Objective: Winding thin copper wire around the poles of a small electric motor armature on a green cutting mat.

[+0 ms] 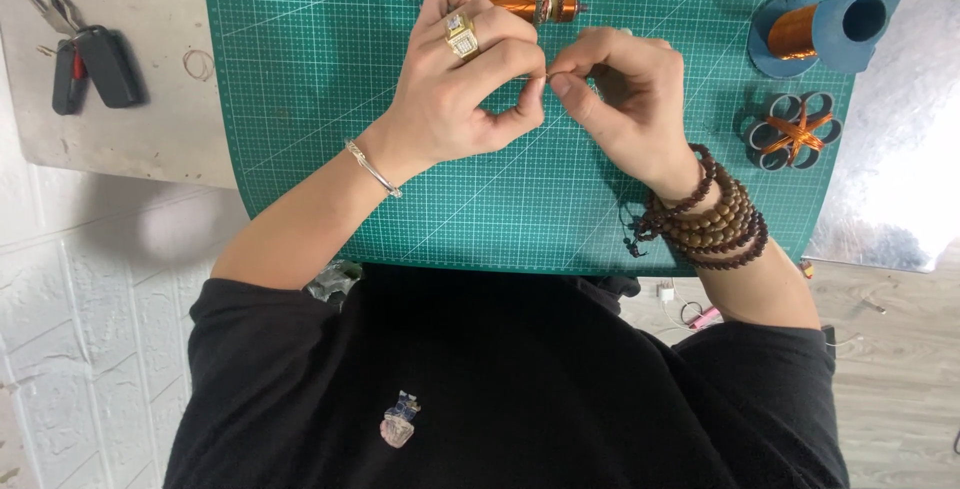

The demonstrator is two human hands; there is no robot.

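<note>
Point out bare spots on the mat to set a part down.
Free: the green mat left of the left hand, and the strip below both hands. Crowded: right edge, with the copper wire spool and wound coil.

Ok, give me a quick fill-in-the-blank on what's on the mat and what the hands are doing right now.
1. The left hand wears a gold ____ on one finger.
2. The copper-wound rotor lies on the ____ cutting mat.
3. The wire spool with blue flanges holds ____-coloured wire.
4. The right hand has brown ____ bracelets at the wrist.

Missing words: ring; green; copper; bead
</note>
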